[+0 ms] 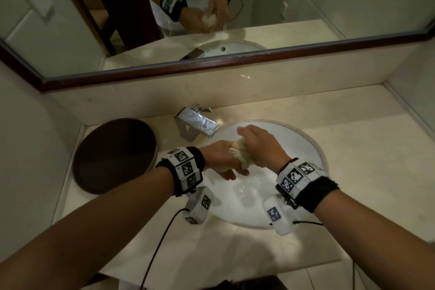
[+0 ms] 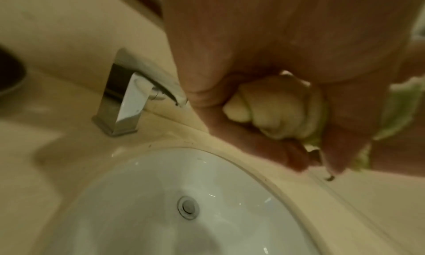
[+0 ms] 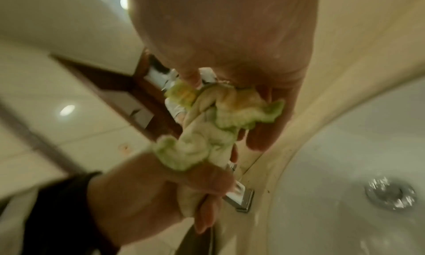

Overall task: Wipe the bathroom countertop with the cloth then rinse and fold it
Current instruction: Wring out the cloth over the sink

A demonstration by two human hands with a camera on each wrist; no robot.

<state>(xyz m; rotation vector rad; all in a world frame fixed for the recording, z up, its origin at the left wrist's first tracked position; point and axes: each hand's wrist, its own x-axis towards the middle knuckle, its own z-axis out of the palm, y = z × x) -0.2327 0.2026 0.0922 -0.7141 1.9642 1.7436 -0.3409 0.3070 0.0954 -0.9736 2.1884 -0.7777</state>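
Note:
A cream cloth (image 1: 241, 154) with a greenish edge is twisted into a tight roll above the white sink basin (image 1: 303, 148). My left hand (image 1: 222, 160) grips its near end and my right hand (image 1: 256, 146) grips its far end, both with fingers curled round it. In the left wrist view the bunched cloth (image 2: 273, 111) bulges out of my left hand (image 2: 264, 124). The right wrist view shows the cloth (image 3: 207, 131) wrung between my right hand (image 3: 232, 99) above and my left hand (image 3: 188, 190) below. The beige countertop (image 1: 367, 167) surrounds the basin.
A chrome tap (image 1: 197, 126) stands at the basin's back left, close to my hands. A dark round tray (image 1: 113, 155) lies on the counter to the left. The drain (image 2: 188, 207) sits low in the basin. A framed mirror (image 1: 211, 19) runs along the back wall.

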